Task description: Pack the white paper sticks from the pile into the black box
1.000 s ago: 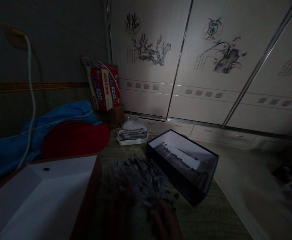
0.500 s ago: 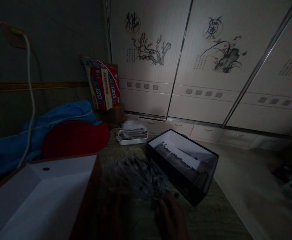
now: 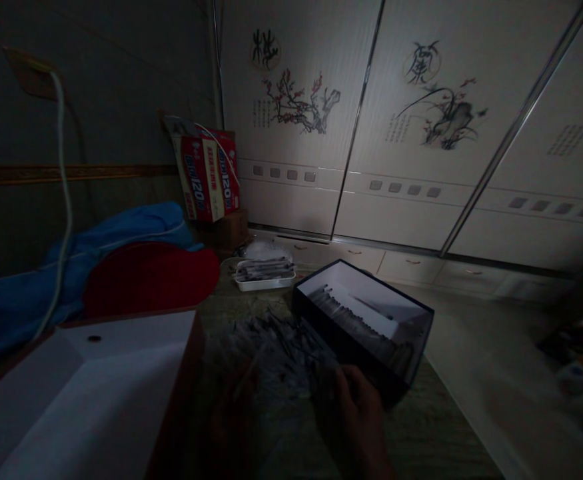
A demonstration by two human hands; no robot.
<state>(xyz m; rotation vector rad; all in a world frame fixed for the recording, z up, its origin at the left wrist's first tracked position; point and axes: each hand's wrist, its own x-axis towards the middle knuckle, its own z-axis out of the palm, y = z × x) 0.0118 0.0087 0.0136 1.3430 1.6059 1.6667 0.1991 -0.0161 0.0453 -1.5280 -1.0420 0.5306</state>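
Observation:
A loose pile of thin, dark and clear stick-like pieces [image 3: 276, 347] lies on the table in front of me. My left hand [image 3: 231, 413], dim and blurred at the near side of the pile, is closed on a thin pale stick [image 3: 246, 379] that points up. At the pile's right edge, my right hand [image 3: 358, 410] has its fingers curled together; what they hold is too dark to make out. Just beyond it stands a dark-sided open box [image 3: 348, 343] with a white inside, tilted in view, holding a row of similar thin pieces [image 3: 366, 327].
A large open box [image 3: 96, 400] with a white inside and reddish rim stands at the left. Behind the pile is a white tray [image 3: 266, 285] of thin pieces. A red cushion-like thing [image 3: 151, 280], blue cloth [image 3: 126, 227] and a red carton [image 3: 208, 177] lie beyond.
My right hand has moved up and right, closer to the dark box. My left hand has lifted slightly, and a thin pale stick now shows in it.

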